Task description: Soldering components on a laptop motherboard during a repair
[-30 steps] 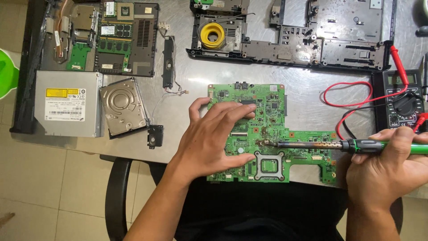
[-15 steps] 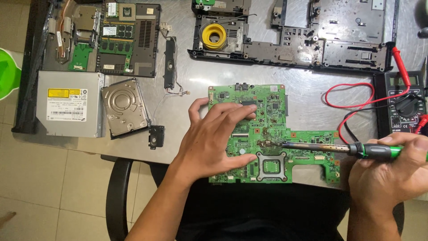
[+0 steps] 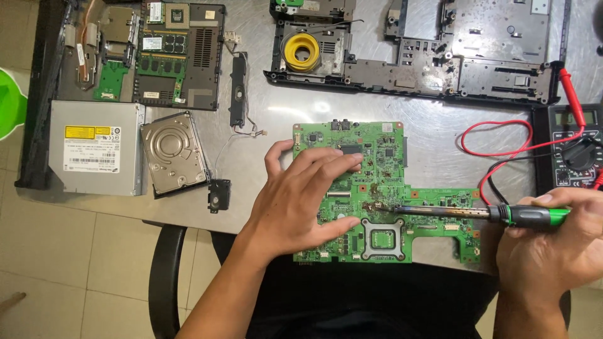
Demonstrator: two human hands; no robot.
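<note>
From my head view, my left hand (image 3: 301, 201) lay spread flat, pinning the thin, stiff, fragile green circuit board (image 3: 383, 188) to the desk (image 3: 440, 144), best held by its edges, while my right hand (image 3: 559, 245) was closed around the soldering iron (image 3: 496, 215).

Left hand (image 3: 301, 198) flat, fingers spread; right hand (image 3: 556, 242) curled in closed grip

One head-worn camera looks almost straight down from above the seated person; the grey worktop (image 3: 264, 157) fills the upper frame, its near edge and tiled floor (image 3: 75, 263) below; both forearms enter from the bottom, close.
</note>
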